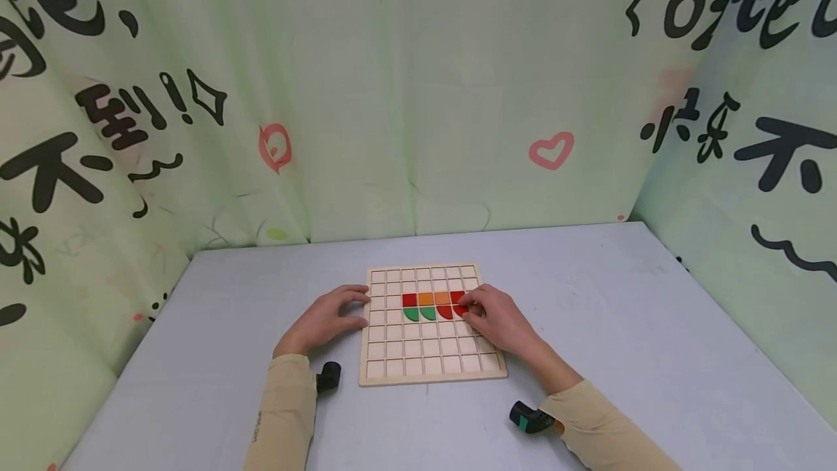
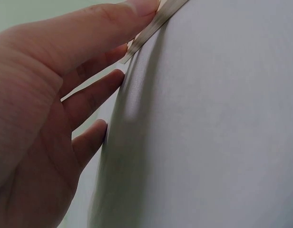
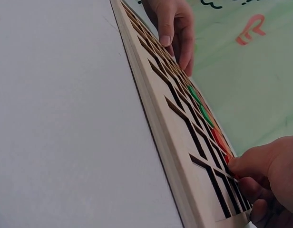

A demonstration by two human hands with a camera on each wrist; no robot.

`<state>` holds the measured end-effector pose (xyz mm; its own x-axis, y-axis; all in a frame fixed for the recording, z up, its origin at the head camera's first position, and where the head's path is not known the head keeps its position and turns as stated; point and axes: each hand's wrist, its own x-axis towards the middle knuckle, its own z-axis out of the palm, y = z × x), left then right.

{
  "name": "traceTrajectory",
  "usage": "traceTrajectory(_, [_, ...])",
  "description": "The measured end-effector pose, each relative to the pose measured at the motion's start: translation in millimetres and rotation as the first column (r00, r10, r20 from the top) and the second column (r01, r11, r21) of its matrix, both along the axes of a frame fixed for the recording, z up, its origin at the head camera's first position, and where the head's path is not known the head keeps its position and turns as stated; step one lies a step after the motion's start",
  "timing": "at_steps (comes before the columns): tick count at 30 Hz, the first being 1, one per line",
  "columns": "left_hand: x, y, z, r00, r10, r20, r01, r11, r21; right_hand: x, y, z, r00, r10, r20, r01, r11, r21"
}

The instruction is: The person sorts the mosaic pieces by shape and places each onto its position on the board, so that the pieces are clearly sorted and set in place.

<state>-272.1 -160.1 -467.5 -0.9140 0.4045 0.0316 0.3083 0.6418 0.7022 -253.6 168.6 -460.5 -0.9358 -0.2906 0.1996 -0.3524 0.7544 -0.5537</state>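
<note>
A wooden grid board [image 1: 431,378] lies flat on the table. One row holds square tiles: a red one [image 1: 409,300] at the left, two orange ones [image 1: 434,299] in the middle and a red one at the right. Below it sit two rounded green tiles [image 1: 419,314] and two rounded red ones [image 1: 445,312]. My right hand [image 1: 500,318] pinches the rightmost rounded red tile [image 3: 227,158] between thumb and fingers, down at its cell. At the board's left edge, my left hand [image 1: 327,320] rests with thumb and fingers extended, the thumb [image 2: 101,28] right at the wooden rim.
A white table [image 1: 229,384] carries the board. Behind and beside it hangs a pale green curtain [image 1: 458,93] with black lettering and pink hearts. Black wrist devices sit below both hands, the left one [image 1: 329,376] beside the board's lower left corner.
</note>
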Motion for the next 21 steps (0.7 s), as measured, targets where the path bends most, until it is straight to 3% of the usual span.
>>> traceTrajectory(21, [0.4,2.1,0.9,1.0,0.024,0.018,-0.024,0.999,-0.022,1.3,1.0,-0.4,1.0,-0.003,-0.005,0.003,1.0,-0.018])
